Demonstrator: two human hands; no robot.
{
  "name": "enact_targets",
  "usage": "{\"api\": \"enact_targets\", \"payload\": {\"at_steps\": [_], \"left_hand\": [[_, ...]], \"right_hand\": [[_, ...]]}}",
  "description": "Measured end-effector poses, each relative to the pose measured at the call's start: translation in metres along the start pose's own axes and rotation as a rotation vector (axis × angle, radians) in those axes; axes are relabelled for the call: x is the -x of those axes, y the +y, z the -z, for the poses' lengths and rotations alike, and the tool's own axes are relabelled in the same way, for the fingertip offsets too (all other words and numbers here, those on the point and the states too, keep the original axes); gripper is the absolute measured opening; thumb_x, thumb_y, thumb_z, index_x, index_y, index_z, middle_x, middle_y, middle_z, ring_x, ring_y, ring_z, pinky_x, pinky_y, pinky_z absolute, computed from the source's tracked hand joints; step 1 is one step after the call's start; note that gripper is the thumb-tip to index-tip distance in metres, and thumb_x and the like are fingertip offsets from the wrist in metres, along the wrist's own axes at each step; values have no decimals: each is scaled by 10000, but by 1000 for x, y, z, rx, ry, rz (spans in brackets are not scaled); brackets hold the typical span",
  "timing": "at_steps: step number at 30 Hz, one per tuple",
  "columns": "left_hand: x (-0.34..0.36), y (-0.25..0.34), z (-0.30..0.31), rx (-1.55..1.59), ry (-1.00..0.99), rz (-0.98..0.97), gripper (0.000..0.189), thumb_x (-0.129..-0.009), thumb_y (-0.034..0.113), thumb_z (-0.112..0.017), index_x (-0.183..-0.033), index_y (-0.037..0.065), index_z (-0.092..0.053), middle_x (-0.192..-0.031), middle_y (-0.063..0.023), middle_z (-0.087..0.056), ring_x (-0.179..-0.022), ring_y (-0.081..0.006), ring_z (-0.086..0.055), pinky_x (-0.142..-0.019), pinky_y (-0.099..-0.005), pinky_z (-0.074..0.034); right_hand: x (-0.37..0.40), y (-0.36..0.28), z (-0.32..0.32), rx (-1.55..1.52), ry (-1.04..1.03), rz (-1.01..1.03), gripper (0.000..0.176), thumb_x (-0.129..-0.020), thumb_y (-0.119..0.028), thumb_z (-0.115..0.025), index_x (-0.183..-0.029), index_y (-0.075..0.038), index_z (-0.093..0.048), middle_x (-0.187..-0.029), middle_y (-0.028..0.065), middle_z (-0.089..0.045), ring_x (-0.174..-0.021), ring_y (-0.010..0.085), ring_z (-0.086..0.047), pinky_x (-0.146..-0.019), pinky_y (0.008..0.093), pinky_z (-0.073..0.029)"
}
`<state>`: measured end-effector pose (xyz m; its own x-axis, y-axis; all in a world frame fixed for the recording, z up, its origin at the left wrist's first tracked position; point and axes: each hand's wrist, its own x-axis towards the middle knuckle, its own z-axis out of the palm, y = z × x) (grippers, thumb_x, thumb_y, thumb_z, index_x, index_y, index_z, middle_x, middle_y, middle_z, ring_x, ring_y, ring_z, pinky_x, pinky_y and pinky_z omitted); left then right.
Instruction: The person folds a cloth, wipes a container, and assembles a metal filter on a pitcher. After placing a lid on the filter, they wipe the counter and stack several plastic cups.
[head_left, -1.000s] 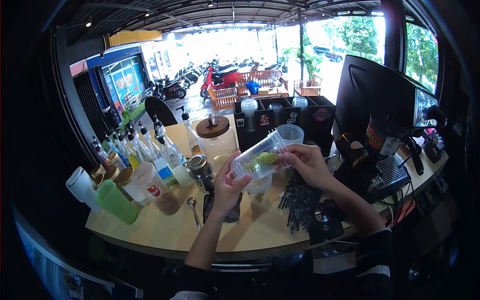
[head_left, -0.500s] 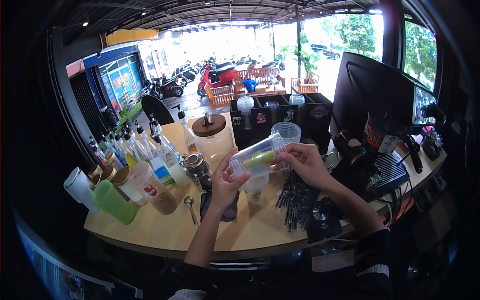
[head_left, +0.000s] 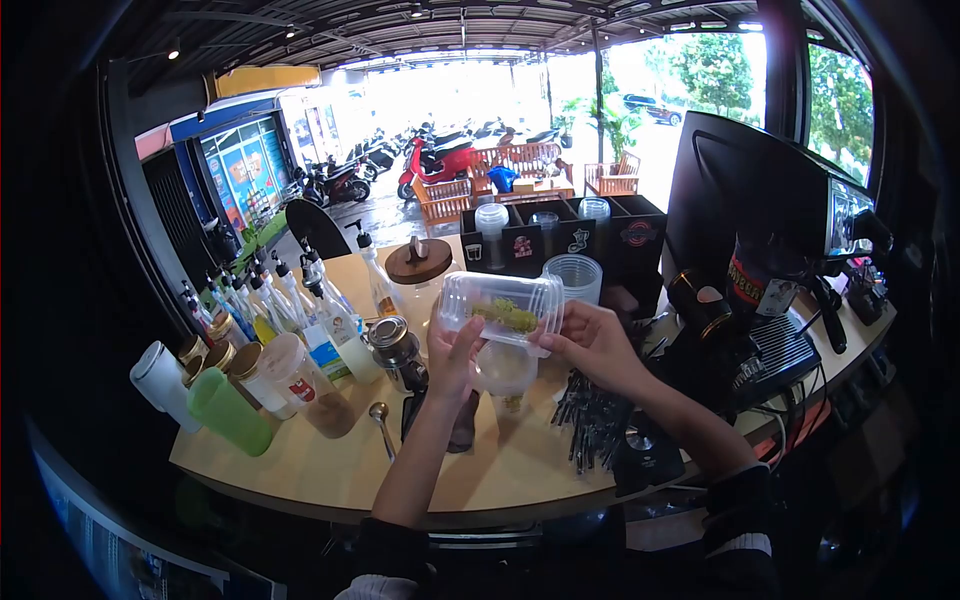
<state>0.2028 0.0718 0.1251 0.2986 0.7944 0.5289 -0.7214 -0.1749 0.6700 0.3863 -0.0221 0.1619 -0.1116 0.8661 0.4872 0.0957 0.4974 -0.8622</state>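
Between my two hands a clear plastic cup [head_left: 490, 291] lies on its side in the air, with a yellow-green patch on it. Several rims at its right end look like nested cups. My left hand [head_left: 450, 355] wraps round the base end, thumb toward me. At the rim end, my right hand [head_left: 598, 345] pinches the edge between thumb and fingers. Under them, another clear cup [head_left: 507, 368] stands on the wooden counter [head_left: 330, 480], partly covered by the held one. Just behind is a stack of clear cups [head_left: 573, 275].
Pump bottles [head_left: 330, 330], a green tumbler [head_left: 230, 412] and lidded jars [head_left: 250, 365] crowd the left. A metal spoon [head_left: 382, 428] lies near a grinder-like metal pot [head_left: 394, 345]. To the right are black-wrapped straws [head_left: 592, 425] and an espresso machine [head_left: 745, 200]. A black cup organizer [head_left: 625, 235] stands behind.
The held cup has turned from a tilt to nearly level, and dropped slightly. Both hands have come down a little with it and keep their hold.
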Motion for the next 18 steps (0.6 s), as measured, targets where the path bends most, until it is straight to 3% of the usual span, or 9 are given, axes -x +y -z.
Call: {"api": "enact_targets", "payload": {"at_steps": [2, 4, 5, 7, 8, 12, 16, 18], "left_hand": [[-11, 5, 2, -115, -17, -102, 658, -787, 95, -696, -1317, 34, -311, -1215, -135, -484, -1114, -223, -527, -960, -385, -453], [-19, 15, -4, -317, -14, -249, 795, -702, 68, -756, -1336, 33, -277, -1238, -148, -452, -1168, -234, -480, -1007, -380, -403], [-21, 20, -12, -315, -17, -249, 795, -702, 68, -756, -1336, 33, -277, -1238, -148, -452, -1168, -234, -480, -1007, -380, -403], [-26, 25, -25, -531, -104, -343, 852, -666, 72, -784, -1344, 25, -269, -1232, -158, -456, -1170, -237, -479, -1005, -386, -404], [-29, 23, -28, -604, -115, -355, 936, -612, 127, -829, -1354, 33, -266, -1239, -176, -477, -1158, -251, -500, -993, -395, -411], [-37, 18, -41, -876, -215, -419, 1020, -560, 212, -864, -1371, 56, -264, -1251, -190, -514, -1131, -278, -540, -965, -405, -423], [-43, 12, -44, -907, -219, -447, 1009, -602, 226, -843, -1398, 71, -242, -1265, -175, -500, -1149, -283, -519, -968, -419, -409], [-41, 9, -39, -1013, -185, -457, 955, -635, 197, -821, -1392, 64, -254, -1284, -155, -478, -1143, -271, -515, -976, -406, -403]], "right_hand": [[-6, -8, 9, 179, 45, -52, 339, -824, -166, -702, -1057, 14, -534, -877, 79, -640, -842, 110, -627, -782, 235, -486], [-12, -30, 16, 532, 261, -28, 481, -751, -243, -768, -1096, -24, -515, -892, 75, -595, -849, 128, -613, -758, 268, -491], [-15, -35, 17, 533, 264, -27, 481, -751, -243, -768, -1096, -24, -515, -892, 75, -595, -849, 128, -613, -758, 268, -491], [-24, -43, 11, 654, 220, 372, 570, -718, -280, -780, -1150, -53, -484, -1002, 107, -540, -942, 188, -586, -765, 324, -498], [-28, -50, 5, 718, 174, 427, 591, -715, -276, -757, -1190, -77, -467, -1141, 121, -477, -1056, 252, -535, -779, 375, -502], [-41, -50, -7, 990, 141, 483, 582, -709, -251, -710, -1214, -106, -462, -1172, 103, -463, -1062, 303, -523, -798, 402, -505], [-56, -37, 2, 1054, 144, 509, 572, -709, -245, -711, -1207, -100, -470, -1166, 107, -469, -1066, 300, -522, -809, 410, -497], [-71, -37, 13, 956, 209, 514, 596, -682, -218, -748, -1200, -96, -479, -1112, 142, -513, -1066, 334, -530, -896, 411, -445]]}}
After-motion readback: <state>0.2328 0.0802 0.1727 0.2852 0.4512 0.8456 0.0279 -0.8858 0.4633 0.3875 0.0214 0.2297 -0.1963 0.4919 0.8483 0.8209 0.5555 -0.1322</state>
